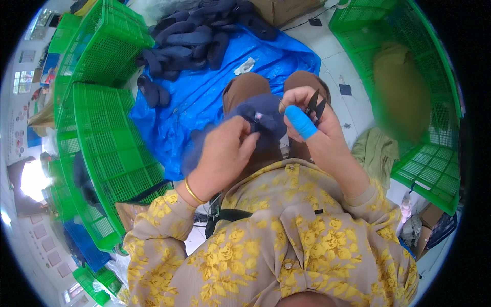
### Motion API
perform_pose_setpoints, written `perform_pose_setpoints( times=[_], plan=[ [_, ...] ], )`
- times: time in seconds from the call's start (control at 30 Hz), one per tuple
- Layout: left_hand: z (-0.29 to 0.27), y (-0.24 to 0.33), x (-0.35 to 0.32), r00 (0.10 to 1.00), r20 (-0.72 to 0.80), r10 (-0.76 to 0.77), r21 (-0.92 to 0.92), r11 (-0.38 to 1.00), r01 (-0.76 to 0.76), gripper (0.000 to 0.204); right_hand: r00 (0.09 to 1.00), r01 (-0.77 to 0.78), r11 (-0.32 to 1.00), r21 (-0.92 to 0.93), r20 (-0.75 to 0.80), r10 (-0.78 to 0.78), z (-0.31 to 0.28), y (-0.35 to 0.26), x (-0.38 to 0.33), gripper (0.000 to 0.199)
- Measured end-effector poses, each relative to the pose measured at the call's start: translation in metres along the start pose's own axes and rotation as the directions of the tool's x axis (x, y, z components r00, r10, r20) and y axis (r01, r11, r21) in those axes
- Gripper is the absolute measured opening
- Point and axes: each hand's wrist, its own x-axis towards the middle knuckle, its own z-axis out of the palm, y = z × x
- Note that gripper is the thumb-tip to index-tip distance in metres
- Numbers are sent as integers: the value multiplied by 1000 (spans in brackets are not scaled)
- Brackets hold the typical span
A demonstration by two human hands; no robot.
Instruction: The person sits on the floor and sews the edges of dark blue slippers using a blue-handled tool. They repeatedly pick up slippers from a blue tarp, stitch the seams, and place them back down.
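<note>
Head view: left hand (pixel 223 153) pinches dark navy fabric shoe upper (pixel 263 120); right hand (pixel 312 120) grips small black thread snips (pixel 315 105). Keep fabric taut, snip close.

You are sitting in a small garment or footwear workshop, working at floor level. Stacked green plastic crates (pixel 110 148) stand around you, a blue tarp (pixel 204 92) spread on the tiled floor (pixel 340 66) carries a heap of dark fabric pieces (pixel 192 38), and cardboard boxes (pixel 286 9) wait behind the pile.
</note>
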Motion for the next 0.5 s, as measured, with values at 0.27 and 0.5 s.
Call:
perform_pose_setpoints(
  times=[0.27,0.5],
  plan=[
    [6,15,26,924,209,-319,-485,787,381,26,977,-210,976,-51,-29,209,-32,36,-38,5],
    [21,0,50,944,234,-234,-306,903,300,17,971,-238,970,-53,-33,237,-45,40,-55,6]
  ],
)
